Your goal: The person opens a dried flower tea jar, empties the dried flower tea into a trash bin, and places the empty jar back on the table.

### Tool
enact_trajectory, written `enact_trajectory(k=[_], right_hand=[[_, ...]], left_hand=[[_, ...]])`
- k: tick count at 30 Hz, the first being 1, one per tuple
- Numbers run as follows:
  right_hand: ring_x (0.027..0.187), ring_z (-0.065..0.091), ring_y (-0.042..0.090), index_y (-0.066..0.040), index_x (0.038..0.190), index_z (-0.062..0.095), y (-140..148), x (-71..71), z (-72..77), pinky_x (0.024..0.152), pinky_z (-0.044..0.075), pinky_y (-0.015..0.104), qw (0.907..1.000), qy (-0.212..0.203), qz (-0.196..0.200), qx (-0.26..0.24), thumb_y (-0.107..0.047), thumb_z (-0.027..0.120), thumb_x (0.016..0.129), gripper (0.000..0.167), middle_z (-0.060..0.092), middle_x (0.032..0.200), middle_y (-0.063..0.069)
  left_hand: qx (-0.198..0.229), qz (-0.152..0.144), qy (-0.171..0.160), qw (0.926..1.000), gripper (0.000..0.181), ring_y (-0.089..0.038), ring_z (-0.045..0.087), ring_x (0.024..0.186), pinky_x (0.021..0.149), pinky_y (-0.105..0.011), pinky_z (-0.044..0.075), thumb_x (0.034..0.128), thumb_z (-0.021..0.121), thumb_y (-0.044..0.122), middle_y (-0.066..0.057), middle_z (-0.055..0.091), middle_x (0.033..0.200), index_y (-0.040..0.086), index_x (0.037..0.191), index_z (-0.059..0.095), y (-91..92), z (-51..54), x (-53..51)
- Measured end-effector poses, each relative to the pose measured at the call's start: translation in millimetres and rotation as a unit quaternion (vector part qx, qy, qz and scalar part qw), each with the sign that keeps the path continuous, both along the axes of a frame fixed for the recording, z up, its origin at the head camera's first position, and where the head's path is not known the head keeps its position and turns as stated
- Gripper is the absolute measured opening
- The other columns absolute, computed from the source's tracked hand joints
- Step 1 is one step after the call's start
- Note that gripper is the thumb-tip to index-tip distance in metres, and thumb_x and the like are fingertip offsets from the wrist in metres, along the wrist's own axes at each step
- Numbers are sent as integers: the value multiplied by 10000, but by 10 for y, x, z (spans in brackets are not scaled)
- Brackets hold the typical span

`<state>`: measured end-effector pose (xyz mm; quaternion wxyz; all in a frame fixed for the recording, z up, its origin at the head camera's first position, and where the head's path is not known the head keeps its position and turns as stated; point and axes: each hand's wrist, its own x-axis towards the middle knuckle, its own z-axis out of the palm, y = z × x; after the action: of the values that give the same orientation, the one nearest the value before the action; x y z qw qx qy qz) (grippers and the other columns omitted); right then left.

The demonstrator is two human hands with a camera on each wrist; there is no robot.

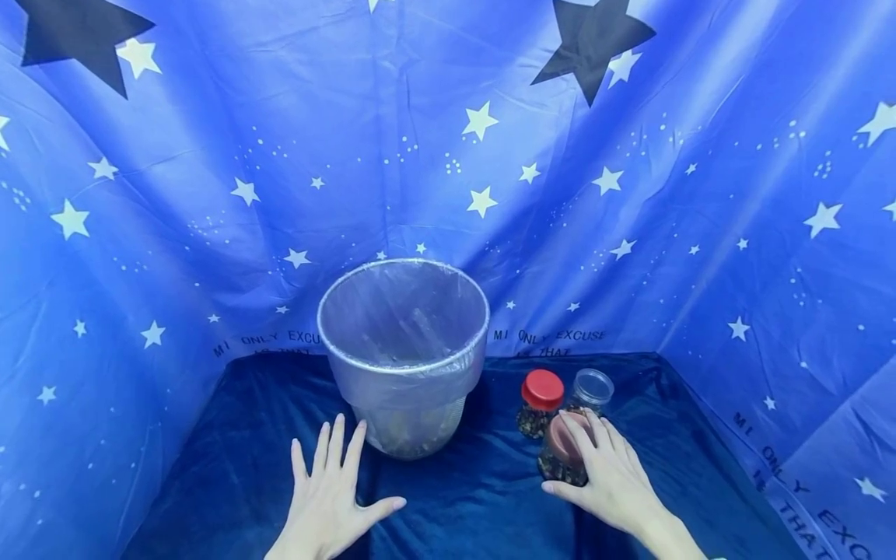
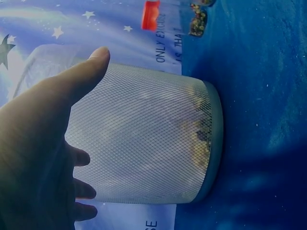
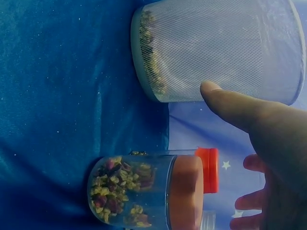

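- A blue curtain [image 1: 392, 179] printed with white and dark stars is filling the upper part and both sides of the head view
- A dark blue cloth [image 1: 490, 498] is covering the surface across the bottom of the frame
- A pale mesh bin [image 1: 413, 432] is standing upright at the centre, and a clear plastic liner [image 1: 413, 389] is folding over its rim; yellowish and dark bits are showing through the mesh near its base
- The person's left hand [image 1: 329, 494] is reaching in from the lower left of centre, its fingers and thumb spreading apart and gripping nothing, the fingertips overlapping the bin's near left side; contact is staying unclear
- The right hand [image 1: 619, 482] is hanging at the lower right over a brown-lidded jar, its thumb and fingers spreading apart and gripping nothing; in the right wrist view a gap is showing between fingers and lid
- The brown-lidded jar [image 1: 560, 455] is standing upright, right of the bin and nearest the viewer of the three jars
- A red-lidded jar [image 1: 540, 400] is standing just behind it, towards the left
- A clear-topped jar [image 1: 592, 389] is standing behind it, towards the right, partly hidden
- Dried yellowish and dark red pieces [image 3: 112, 189] are filling part of the brown-lidded jar
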<state>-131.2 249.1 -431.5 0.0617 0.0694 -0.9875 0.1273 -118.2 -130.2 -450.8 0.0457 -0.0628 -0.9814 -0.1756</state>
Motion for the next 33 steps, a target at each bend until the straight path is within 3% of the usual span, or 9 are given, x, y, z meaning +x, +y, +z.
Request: enact_trajectory(k=[9,20,27,33], right_hand=[[1350,347,558,-157,1464,460,6,-29,25,1009,308,753,10000,35,71,2,-731,726,667,1018,393,1484,312],[1298,415,562,-148,1439,487,64,-45,-14,971,352,740,9996,240,133,41,-667,751,695,945,442,1437,321],[1284,448,524,-100,1483,398,113,-60,-26,941,385,720,9993,344,98,-61,-612,783,700,1012,453,1439,311],[1258,469,540,-45,1468,398,178,-54,-95,931,401,715,9982,516,93,-292,-531,818,701,1001,470,1413,335]], left_hand=[[140,-74,-28,9999,1156,-491,204,1476,1124,-726,9,688,508,897,-252,255,1599,131,1537,334,33,13,14],[737,-242,-520,9956,1067,-475,250,1468,1136,-724,-7,743,535,839,-249,320,1572,144,1532,351,95,60,18],[771,-505,-331,9952,923,-383,416,1407,1121,-725,186,798,546,778,-169,474,1496,141,1462,467,178,87,11],[1093,-748,-359,9905,855,-371,467,1370,1097,-674,299,820,565,735,-163,505,1471,133,1426,510,273,86,-11]])
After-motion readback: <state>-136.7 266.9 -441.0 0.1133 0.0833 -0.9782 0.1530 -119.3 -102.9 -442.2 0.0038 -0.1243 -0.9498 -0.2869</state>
